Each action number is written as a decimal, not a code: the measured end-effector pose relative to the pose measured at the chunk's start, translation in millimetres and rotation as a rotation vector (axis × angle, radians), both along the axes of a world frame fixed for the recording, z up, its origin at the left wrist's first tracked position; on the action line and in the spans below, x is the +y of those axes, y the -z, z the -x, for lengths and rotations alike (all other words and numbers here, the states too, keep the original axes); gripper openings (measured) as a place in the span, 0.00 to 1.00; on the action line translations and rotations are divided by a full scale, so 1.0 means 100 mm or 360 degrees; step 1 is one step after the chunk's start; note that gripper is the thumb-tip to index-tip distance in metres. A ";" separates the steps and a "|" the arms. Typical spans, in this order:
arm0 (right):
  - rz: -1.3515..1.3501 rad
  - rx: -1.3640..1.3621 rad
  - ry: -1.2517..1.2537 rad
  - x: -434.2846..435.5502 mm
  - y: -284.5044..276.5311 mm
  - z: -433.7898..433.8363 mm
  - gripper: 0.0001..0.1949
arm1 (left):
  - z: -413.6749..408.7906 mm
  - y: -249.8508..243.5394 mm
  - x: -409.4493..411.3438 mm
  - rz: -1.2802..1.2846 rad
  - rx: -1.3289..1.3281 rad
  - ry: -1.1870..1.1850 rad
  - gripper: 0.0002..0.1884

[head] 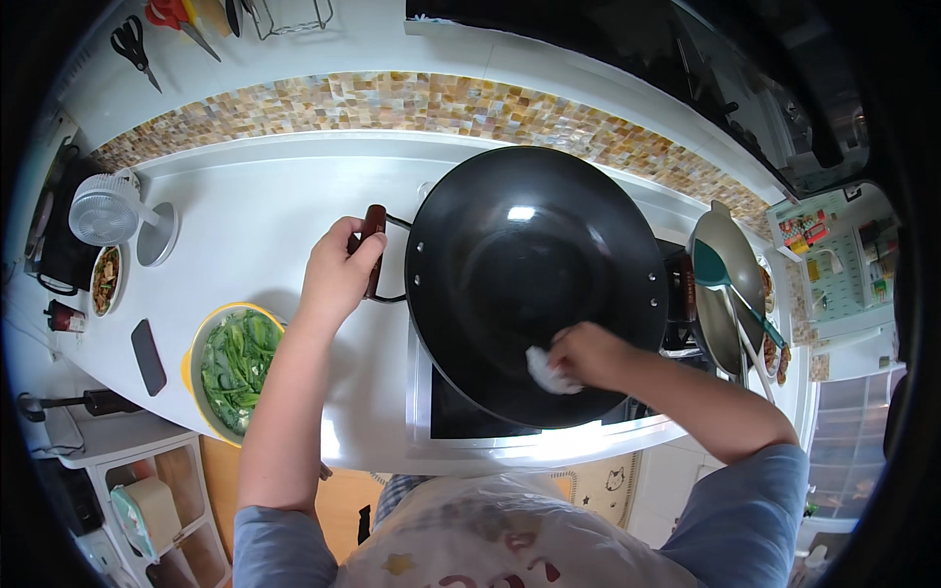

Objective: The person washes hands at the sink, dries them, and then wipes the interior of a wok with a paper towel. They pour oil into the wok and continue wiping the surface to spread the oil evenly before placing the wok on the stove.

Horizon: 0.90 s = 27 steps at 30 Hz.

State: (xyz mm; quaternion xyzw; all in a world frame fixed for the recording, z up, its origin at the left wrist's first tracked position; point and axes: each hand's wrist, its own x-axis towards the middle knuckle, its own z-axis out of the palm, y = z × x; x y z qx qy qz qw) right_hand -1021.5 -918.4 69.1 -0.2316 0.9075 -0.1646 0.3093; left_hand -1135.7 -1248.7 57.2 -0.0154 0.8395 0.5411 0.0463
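A large black wok (514, 242) sits over the built-in stove (470, 411), its inside facing up. My left hand (345, 268) is closed around the wok's brown wooden side handle (376, 253). Inside the wok, near its lower right wall, my right hand (592, 356) holds a crumpled white tissue or cloth (550, 371) against the surface. The right hand is slightly blurred. The wok's second brown handle (688, 287) is at its right side, by a second metal pan.
Leafy greens in liquid fill a yellow-rimmed pot (192, 367) at left. Beyond it are a phone (148, 356), a small white fan (106, 209), a dish of food (107, 279) and a cup (65, 317). At right, a green spatula (710, 263) rests on a metal pan (735, 250).
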 end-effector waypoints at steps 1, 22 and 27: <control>-0.0209 0.0188 0.0025 0.29 0.19 0.03 0.07 | 0.00 -0.01 0.02 -0.0006 0.0013 0.0011 0.18; -0.0425 0.0914 0.0653 0.93 0.32 0.74 0.07 | 0.04 0.02 0.08 -0.0075 0.0058 0.0034 0.18; 0.0377 0.0684 0.0325 0.03 0.61 0.67 0.07 | 0.05 0.03 0.05 -0.0033 0.0010 0.0067 0.19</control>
